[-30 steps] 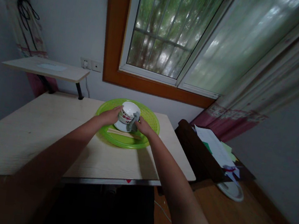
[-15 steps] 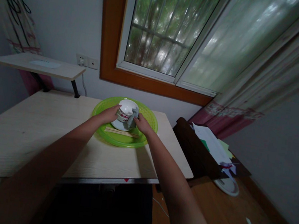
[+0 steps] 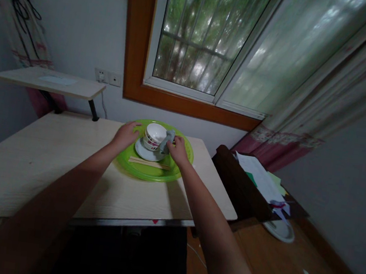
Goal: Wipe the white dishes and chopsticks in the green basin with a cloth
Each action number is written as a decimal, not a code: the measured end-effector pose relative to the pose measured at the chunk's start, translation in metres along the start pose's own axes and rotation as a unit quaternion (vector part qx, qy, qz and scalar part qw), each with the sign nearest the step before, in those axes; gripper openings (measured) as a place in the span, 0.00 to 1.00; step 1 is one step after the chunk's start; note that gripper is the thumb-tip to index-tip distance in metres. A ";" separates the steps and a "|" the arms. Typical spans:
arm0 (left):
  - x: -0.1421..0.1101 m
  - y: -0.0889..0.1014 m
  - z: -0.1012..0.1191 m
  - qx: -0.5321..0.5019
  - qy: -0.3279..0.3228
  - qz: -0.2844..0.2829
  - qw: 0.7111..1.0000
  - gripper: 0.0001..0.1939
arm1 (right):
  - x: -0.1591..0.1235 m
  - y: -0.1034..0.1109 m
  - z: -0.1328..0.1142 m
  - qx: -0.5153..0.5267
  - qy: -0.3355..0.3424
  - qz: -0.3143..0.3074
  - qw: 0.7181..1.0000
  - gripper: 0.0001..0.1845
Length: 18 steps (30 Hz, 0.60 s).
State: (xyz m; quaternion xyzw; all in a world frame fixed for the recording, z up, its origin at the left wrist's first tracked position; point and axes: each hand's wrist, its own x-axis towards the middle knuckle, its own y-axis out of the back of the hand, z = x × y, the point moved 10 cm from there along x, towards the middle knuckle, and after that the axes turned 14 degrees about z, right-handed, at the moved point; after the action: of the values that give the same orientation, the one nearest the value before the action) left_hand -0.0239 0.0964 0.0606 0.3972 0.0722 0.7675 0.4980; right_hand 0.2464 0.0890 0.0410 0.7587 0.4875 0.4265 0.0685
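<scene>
Stacked white bowls (image 3: 153,138) with a red pattern stand on a white plate (image 3: 143,152) inside a round green plastic tray (image 3: 146,175). In front of the plate lie several pale chopsticks (image 3: 149,163). My left hand (image 3: 125,135) is over the tray's left rim, fingers apart, holding nothing and a little away from the bowls. A grey-green cloth (image 3: 167,142) is pinched in my right hand (image 3: 177,150) at the right side of the bowls, overlapping their edge from this view.
The tray sits on a pale wooden table (image 3: 65,157) below a window. A raised shelf (image 3: 52,81) stands on the table's back left. To the right are a dark brown piece of furniture (image 3: 240,185) with papers and a white lid-like disc (image 3: 280,230).
My left hand has let go of the bowls and moved left. The cloth in my right hand has shifted slightly right and up, uncovering more of the bowls.
</scene>
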 end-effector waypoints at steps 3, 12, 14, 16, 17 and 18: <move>-0.004 0.033 -0.026 -0.021 0.042 0.072 0.996 0.23 | 0.002 0.014 0.005 -0.020 -0.009 0.046 0.999 0.05; -0.067 0.003 -0.085 -0.340 0.317 -0.018 0.885 0.39 | -0.004 0.045 0.015 -0.050 0.045 0.006 0.998 0.05; -0.072 -0.002 -0.077 -0.358 0.319 -0.012 0.877 0.41 | -0.003 0.060 0.024 -0.032 0.032 0.029 0.999 0.06; -0.077 -0.008 -0.071 -0.360 0.331 -0.005 0.872 0.43 | -0.001 0.073 0.036 -0.020 0.008 0.051 0.998 0.08; -0.079 -0.011 -0.068 -0.360 0.337 0.000 0.870 0.44 | -0.001 0.079 0.042 -0.014 -0.005 0.058 0.998 0.09; -0.080 -0.016 -0.065 -0.359 0.340 0.003 0.869 0.44 | 0.000 0.083 0.048 -0.010 -0.016 0.061 0.998 0.10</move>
State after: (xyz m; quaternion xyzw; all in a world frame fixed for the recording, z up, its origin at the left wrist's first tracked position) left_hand -0.0423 0.0567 -0.0345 -0.0945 -0.0448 0.8295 0.5486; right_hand 0.3373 0.0609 0.0540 0.7931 0.4350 0.4226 0.0572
